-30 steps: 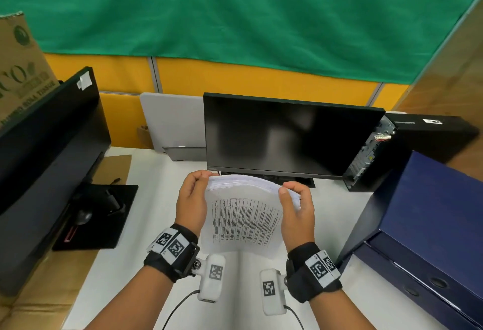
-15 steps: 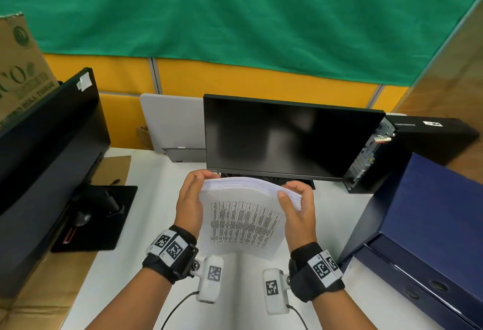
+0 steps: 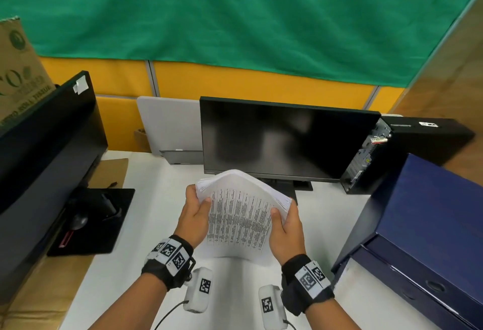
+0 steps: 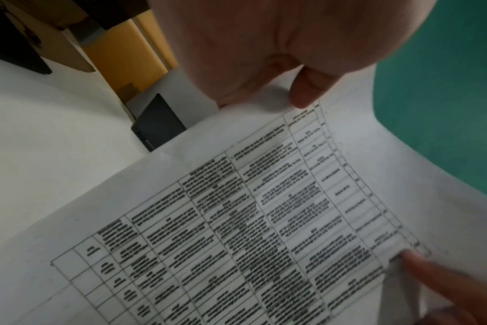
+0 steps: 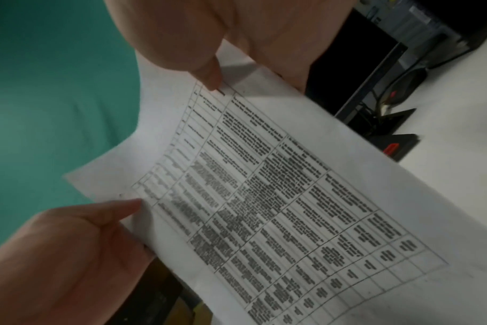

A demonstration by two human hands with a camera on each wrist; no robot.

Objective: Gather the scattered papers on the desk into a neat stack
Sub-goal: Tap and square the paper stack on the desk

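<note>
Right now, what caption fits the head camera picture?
Left hand and right hand hold a stack of papers before a dark monitor.

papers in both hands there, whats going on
A person is holding a stack of papers upright over the white desk, in front of a dark monitor. The left hand grips its left edge and the right hand its right edge, thumbs on the printed table that faces the person. The stack bows at the top, where the sheet edges are fanned and not yet flush. No loose papers show on the desk.
</note>
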